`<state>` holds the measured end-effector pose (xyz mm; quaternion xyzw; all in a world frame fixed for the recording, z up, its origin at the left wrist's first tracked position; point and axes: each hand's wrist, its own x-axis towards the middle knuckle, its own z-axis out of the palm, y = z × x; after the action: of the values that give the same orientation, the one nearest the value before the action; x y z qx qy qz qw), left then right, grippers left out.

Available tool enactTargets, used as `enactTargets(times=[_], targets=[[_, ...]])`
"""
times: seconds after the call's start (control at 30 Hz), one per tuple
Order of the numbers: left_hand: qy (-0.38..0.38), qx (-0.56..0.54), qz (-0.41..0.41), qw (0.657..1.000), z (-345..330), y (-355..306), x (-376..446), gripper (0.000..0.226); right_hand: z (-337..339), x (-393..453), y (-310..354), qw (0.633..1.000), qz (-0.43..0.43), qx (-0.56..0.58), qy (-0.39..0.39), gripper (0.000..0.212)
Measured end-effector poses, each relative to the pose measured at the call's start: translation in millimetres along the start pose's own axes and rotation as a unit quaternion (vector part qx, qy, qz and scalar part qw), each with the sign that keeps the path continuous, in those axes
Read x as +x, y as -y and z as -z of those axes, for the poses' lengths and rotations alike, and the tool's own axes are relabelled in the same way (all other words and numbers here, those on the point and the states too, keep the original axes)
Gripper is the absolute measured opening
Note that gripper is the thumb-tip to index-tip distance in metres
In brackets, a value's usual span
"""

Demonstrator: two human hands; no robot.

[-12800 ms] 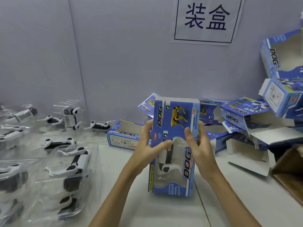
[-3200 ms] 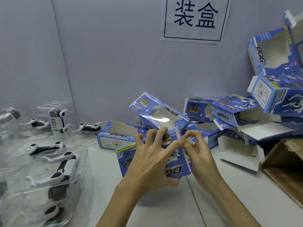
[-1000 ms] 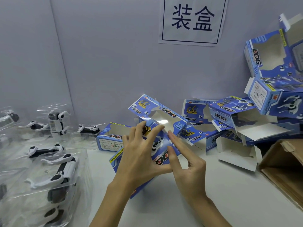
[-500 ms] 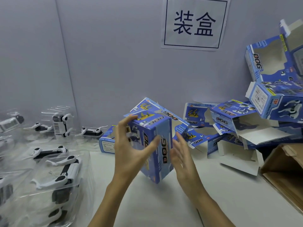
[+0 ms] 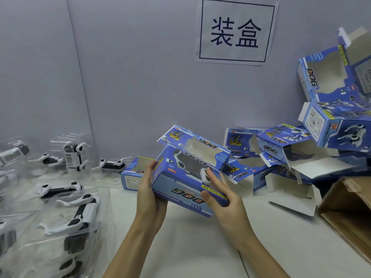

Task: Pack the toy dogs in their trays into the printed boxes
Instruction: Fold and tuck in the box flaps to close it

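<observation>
One packed printed box, blue, window side up, held lengthwise and tilted above the white table, a white toy dog visible through the window. Left hand: wraps the box's left end, thumb on the near face, fingers curled behind it. Right hand: supports the right part, thumb on the front panel under the yellow strip, fingers extended along the window side; a light steadying hold rather than a pinch. Whether both end flaps are fully tucked cannot be told from this angle. Handling note, as judgement: the step appears to be checking and setting aside a finished box; keep pressure on the card edges, not the open window, check each end flap, then place it apart from the unfilled stock. Surroundings: several empty boxes heaped against the wall at right and behind the held one, some with flaps hanging open, one small box lying just behind the left hand. Many clear trays with dogs at left. Brown carton, far right, open. Paper sign on the wall. Obstruction: the loose heap crowds the back of the table, so mixing finished with empty is the risk.
</observation>
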<state>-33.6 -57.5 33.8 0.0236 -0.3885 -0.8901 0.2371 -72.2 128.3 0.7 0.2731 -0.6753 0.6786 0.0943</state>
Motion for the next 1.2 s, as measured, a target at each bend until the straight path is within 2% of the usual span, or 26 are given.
enactTargets(times=[0.07,0.17,0.3,0.37,0.43,0.5,0.6,0.73,0.8,0.9,0.93,1.03,1.1,1.2], targets=[[-0.008,-0.017,0.010,1.000,3.0,4.3,2.7,0.027,1.1,-0.5,-0.6,1.000,0.016,-0.001,-0.004,0.058],[0.011,-0.015,0.024,1.000,6.1,6.1,5.2,0.032,5.3,0.3,1.0,1.000,0.014,0.018,0.009,0.058],[0.023,0.159,0.032,0.986,14.6,-4.3,12.3,0.031,14.6,4.2,6.1,0.998,0.018,0.057,0.008,0.038],[0.003,0.215,0.061,0.975,14.5,-10.0,14.1,0.052,19.3,5.8,7.8,0.998,0.045,0.040,-0.008,0.047],[-0.006,0.235,0.063,0.970,12.1,-10.4,13.3,0.070,18.1,5.7,9.1,0.998,0.059,0.028,-0.007,0.068],[0.012,0.244,0.046,0.969,9.0,-6.3,10.8,0.060,13.2,4.6,7.1,0.998,0.045,0.039,-0.006,0.076],[0.038,0.233,0.024,0.971,7.8,-0.6,7.7,0.044,4.0,1.5,8.1,0.997,0.006,0.068,-0.022,0.063],[0.020,0.221,0.034,0.975,9.3,13.3,6.9,0.030,6.7,3.8,4.8,0.997,-0.005,0.058,-0.055,0.060],[0.018,0.183,0.053,0.982,5.8,18.3,5.0,0.035,16.1,8.8,3.0,0.997,-0.012,0.055,-0.049,0.063],[-0.009,0.137,0.063,0.989,5.8,25.2,3.0,0.045,22.9,12.1,2.5,0.998,-0.041,0.055,-0.001,0.064],[-0.022,0.128,0.064,0.990,5.3,28.4,2.2,0.046,21.5,12.0,2.8,0.997,-0.048,0.061,-0.013,0.065],[-0.056,0.032,0.049,0.997,-4.0,36.7,-0.3,0.046,9.0,8.8,2.0,0.989,-0.073,0.072,-0.108,0.083],[-0.052,-0.032,0.046,0.997,-15.5,40.6,-2.6,0.043,-4.0,6.3,-0.4,0.988,-0.081,0.108,-0.077,0.092],[-0.026,0.019,0.070,0.997,-22.4,45.4,-8.7,0.048,-10.9,6.8,1.8,0.981,-0.108,0.155,-0.047,0.106]])
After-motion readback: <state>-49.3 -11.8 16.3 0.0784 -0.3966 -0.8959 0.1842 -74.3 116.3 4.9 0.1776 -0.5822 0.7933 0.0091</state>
